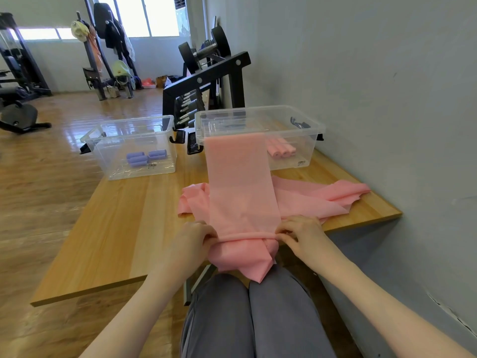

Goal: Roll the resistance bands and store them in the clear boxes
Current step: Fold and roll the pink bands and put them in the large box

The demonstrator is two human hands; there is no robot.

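A wide wooden table (124,223) fills the middle of the view, set against a pale wall (387,73) on the right, with a gym floor of glossy wood planks (51,177) stretching away to the left. A black dumbbell rack (206,81) stands behind the table's far edge.

Two clear plastic boxes sit at the back of the table, well apart from the person. The right clear box (304,130) holds several pink rolled bands (281,151) lying side by side. The left clear box (116,151) holds a few purple rolled bands (145,157).

A long pink resistance band (240,187) runs down the table towards the person, its far end draped over the front rim of the right box. It lies across a loose heap of other pink bands (322,195) spread flat on the table, reaching towards the right edge.

At the near edge of the table the band's end is turned into a thin roll (246,237), with more pink material hanging below it over the person's lap. The left hand (195,240) pinches the left end of this roll with curled fingers. The right hand (299,232) pinches the right end the same way. Grey trousers (253,319) cover the knees at the bottom of the view.
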